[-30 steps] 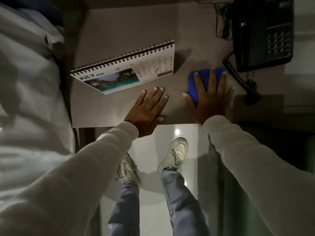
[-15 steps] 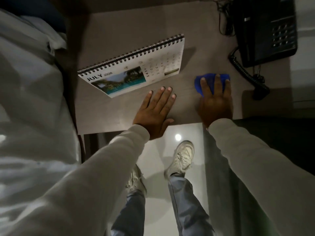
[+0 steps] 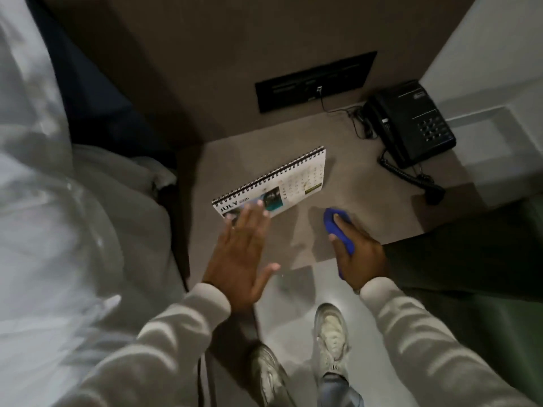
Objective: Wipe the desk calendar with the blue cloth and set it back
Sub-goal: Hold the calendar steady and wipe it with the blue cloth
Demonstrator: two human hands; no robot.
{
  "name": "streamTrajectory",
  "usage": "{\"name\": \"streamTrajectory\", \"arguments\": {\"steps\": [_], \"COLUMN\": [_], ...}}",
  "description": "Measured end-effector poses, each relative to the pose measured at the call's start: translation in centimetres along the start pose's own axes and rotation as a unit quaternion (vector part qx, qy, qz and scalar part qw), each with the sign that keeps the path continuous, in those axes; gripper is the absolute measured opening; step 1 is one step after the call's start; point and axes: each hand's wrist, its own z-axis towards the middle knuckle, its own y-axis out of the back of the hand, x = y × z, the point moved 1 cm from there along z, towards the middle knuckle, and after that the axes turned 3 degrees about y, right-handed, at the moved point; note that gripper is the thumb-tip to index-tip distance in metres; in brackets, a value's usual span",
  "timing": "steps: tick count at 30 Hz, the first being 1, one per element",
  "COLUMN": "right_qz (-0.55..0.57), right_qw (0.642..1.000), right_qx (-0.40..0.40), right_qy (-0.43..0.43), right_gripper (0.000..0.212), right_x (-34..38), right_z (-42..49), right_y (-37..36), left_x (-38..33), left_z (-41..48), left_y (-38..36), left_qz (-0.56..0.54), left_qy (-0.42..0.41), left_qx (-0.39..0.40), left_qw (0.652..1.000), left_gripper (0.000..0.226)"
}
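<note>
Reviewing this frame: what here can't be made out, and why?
- Calendar: date grid too small and blurred; its near left corner is behind the left hand. Contact there unclear.
- Cloth: mostly covered by the right hand, so its shape is hidden.
- Phone: key labels too small and dark.
- Wall panel: sockets too dark.

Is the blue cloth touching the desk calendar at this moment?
Apart. The head view shows bare desk between the blue cloth, gripped in the right hand, and the desk calendar.
</note>
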Motion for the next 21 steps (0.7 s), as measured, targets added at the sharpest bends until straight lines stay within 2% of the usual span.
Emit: {"name": "streamTrajectory", "arguments": {"steps": [3,7,11,21], "right_qz": [0.085,0.197,0.255,0.277], "right_qw": [0.991,0.965,0.949,0.925], "right_qx": [-0.093,-0.172,-0.186,-0.258], "right_qy": [0.040,0.011,-0.020,-0.022], "right_gripper": [0.042,0.045,0.047,0.049], "right_x": [2.6,4.4,4.6,6.8], "right_z": [0.7,2.8,5.3,7.0], "right_y": [-1.9,-4.0,-5.4,-11.1], "left_x": [3.3,6.1,8.1,9.2], "left_z": [3.1,8.1,10.5,11.6], "left_y": [2.9,3.6,3.5,3.3], "left_qz": [0.054,0.123,0.131,0.045], "left_qy": [-0.020,-0.112,-0.204,-0.252], "left_qx": [-0.022,0.034,0.068,0.098], "left_qw": [0.998,0.985,0.968,0.962], "left_gripper": [0.081,0.082,0.082,0.083]}}
